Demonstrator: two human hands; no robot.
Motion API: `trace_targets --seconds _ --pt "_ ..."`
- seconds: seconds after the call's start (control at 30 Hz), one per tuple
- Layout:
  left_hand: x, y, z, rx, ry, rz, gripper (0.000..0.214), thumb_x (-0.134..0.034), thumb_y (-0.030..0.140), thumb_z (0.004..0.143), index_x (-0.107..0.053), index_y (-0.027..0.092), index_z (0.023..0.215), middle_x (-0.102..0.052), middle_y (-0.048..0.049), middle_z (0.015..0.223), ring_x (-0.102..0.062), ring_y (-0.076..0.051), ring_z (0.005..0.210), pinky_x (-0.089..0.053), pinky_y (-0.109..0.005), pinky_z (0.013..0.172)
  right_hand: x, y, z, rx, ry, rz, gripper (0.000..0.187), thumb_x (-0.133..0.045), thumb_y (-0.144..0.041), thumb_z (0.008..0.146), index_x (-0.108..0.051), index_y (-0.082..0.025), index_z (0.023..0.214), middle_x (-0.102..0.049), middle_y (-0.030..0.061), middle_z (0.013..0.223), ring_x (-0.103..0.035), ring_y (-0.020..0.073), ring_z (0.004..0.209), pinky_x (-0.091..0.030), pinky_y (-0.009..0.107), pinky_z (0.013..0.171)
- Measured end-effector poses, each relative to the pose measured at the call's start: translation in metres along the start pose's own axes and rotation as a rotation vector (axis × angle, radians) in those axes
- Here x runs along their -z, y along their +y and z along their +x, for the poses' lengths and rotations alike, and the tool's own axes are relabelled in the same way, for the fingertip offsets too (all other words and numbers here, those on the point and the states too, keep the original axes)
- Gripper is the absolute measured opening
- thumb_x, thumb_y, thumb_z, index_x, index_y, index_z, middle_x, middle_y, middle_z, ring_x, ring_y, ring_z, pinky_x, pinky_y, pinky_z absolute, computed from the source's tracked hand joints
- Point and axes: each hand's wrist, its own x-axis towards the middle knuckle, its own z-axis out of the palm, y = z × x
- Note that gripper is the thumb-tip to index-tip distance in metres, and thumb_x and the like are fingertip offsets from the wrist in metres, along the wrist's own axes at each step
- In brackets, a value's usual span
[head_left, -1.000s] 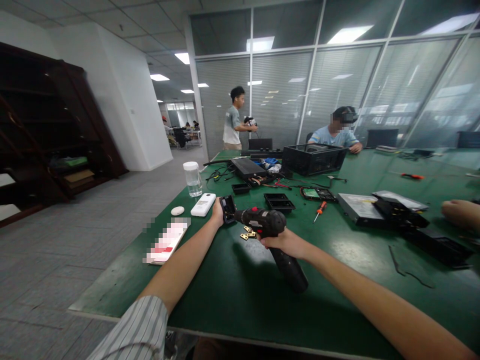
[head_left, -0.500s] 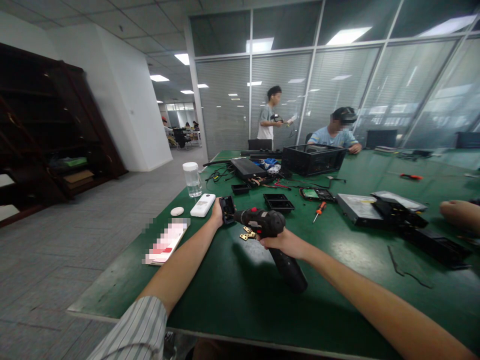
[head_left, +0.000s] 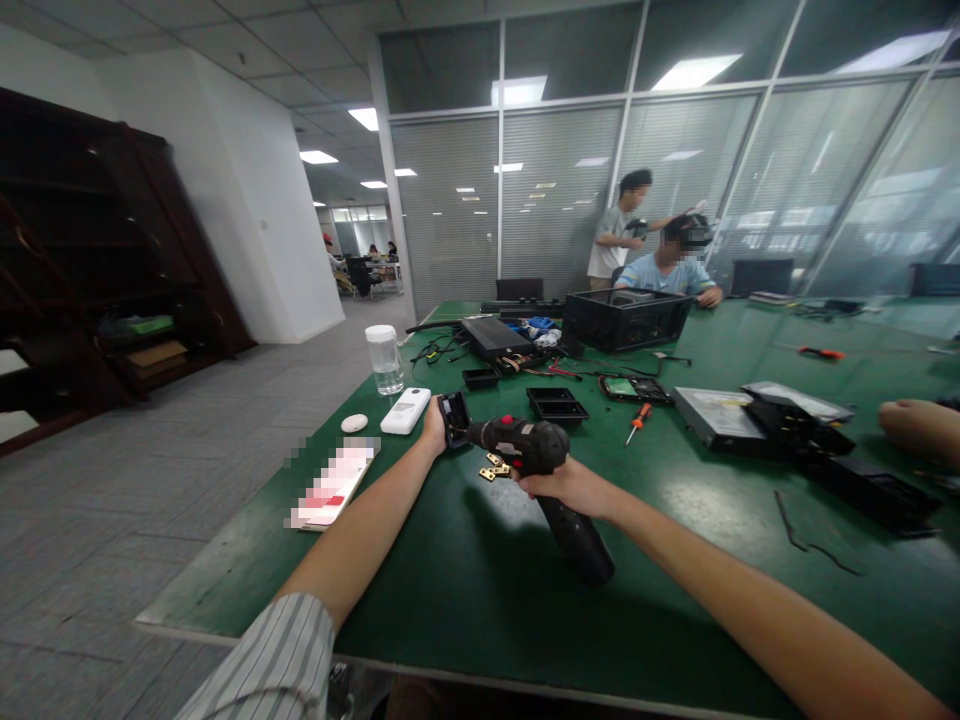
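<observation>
My left hand (head_left: 433, 427) is closed on a small black plastic box (head_left: 454, 418), tipped up so that its open side faces right. In my right hand (head_left: 564, 487) is a black cordless drill (head_left: 525, 443), gripped by its handle and pointing left. The drill's front end meets the box's open side; the exact contact point is too small to make out. Several brass-coloured metal pieces (head_left: 493, 468) lie on the green table below the drill. Just beyond it sits a black two-compartment tray (head_left: 557, 406).
A clear jar with a white lid (head_left: 385, 360) and a white device (head_left: 406, 411) stand at left. An orange screwdriver (head_left: 639, 424), a silver drive (head_left: 712, 420) and a black case frame (head_left: 628, 319) are on the table. Another person's hand (head_left: 919, 428) rests at far right.
A standing person in the background has moved right, to behind the seated person, with an arm stretched towards that person's head. My hands, the drill and the box stay nearly in place.
</observation>
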Motion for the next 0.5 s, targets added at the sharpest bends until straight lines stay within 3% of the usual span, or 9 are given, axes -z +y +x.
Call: trace_targets --seconds 0.5 --pt "0.0022 -0.0005 0.0031 -0.004 0.015 0.015 0.036 -0.057 0.054 0.074 -0.057 0.018 0.07 -0.055 0.0018 0.054 -0.06 -0.017 0.051 -0.048 -0.027 0.054 0.0013 0.0025 0.0004 -0.014 -0.008 -0.007 0.013 -0.063 -0.026 0.075 -0.061 -0.016 0.084 -0.055 -0.0008 0.074 -0.048 0.0136 0.068 -0.038 0.028 0.065"
